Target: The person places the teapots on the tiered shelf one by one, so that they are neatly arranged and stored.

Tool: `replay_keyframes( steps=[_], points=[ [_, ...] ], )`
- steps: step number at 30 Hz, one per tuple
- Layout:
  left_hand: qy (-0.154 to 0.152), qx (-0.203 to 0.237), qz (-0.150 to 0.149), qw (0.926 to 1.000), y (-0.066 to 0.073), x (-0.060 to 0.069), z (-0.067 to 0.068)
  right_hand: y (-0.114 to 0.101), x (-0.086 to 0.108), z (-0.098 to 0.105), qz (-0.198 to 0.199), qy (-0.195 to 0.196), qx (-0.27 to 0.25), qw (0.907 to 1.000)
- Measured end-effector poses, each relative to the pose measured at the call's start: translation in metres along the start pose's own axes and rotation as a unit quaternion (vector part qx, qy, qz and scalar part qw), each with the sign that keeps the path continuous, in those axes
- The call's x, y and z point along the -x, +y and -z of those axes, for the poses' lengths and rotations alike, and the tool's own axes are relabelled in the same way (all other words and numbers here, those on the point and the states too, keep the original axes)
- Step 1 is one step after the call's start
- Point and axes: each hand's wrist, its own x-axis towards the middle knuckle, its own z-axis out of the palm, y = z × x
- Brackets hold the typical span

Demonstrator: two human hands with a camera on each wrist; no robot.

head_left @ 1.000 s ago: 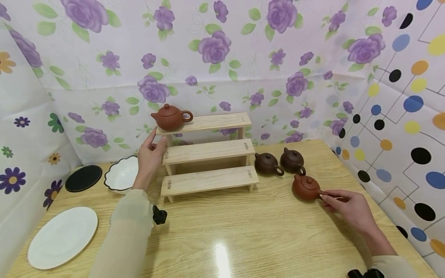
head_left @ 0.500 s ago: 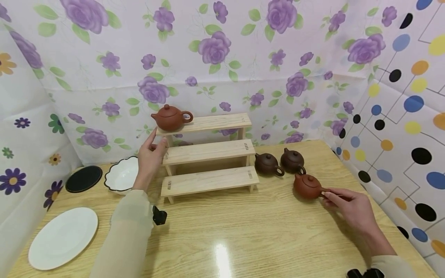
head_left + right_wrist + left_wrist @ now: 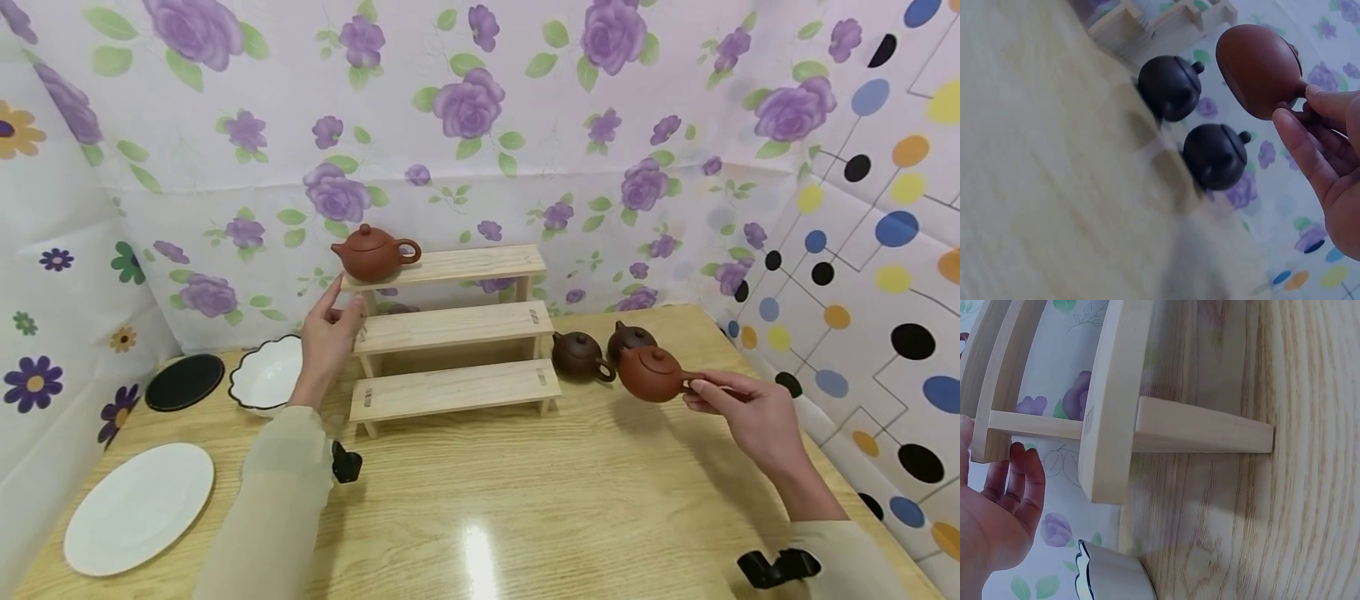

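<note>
A three-step wooden stand (image 3: 450,390) is at the centre. My left hand (image 3: 324,342) holds its left end near the upper steps; in the left wrist view, the fingers of that hand (image 3: 1000,519) curl by the edge of a plank (image 3: 1110,412). On the top step's left end sits a reddish-brown teapot (image 3: 371,257). My right hand (image 3: 761,417) pinches the handle of a second reddish-brown teapot (image 3: 650,373), which hangs above the table, its lid on. In the right wrist view this teapot (image 3: 1257,69) is clear of two dark teapots.
Two dark teapots (image 3: 577,356) (image 3: 628,337) stand right of the stand, the farther one partly hidden. At the left are a scalloped white bowl (image 3: 264,375), a black round disc (image 3: 183,382) and a white plate (image 3: 140,509). Patterned cloth walls edge the wooden table (image 3: 555,500).
My right hand has raised the second reddish-brown teapot off the table and moved it slightly away and to the left. My left hand keeps its place at the stand.
</note>
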Motion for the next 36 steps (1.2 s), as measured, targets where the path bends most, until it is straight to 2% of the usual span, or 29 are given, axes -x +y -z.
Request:
replay_keyframes(
  steps=[11, 15, 21, 27, 30, 36],
  points=[
    [-0.001, 0.002, 0.005, 1.0, 0.001, -0.001, 0.0, -0.036, -0.033, -0.021, -0.002, -0.008, -0.021, 0.9998],
    [0.001, 0.004, 0.004, 1.0, 0.001, 0.0, 0.001, -0.052, -0.046, -0.029, 0.01, -0.024, -0.058, 0.998],
    [0.001, 0.011, -0.003, 0.9999, 0.004, -0.002, 0.004, -0.079, -0.068, -0.044, 0.008, -0.033, -0.081, 0.9961],
    [-0.003, 0.019, 0.006, 0.9998, -0.001, -0.001, 0.005, -0.089, -0.086, -0.06, 0.034, -0.067, -0.161, 0.9842],
    [-0.006, 0.019, 0.008, 0.9998, -0.004, -0.001, 0.003, -0.093, -0.093, -0.066, 0.048, -0.076, -0.177, 0.9801],
    [-0.006, 0.021, 0.001, 0.9998, -0.004, -0.003, 0.002, -0.107, -0.111, -0.078, 0.052, -0.062, -0.157, 0.9843]
  ],
)
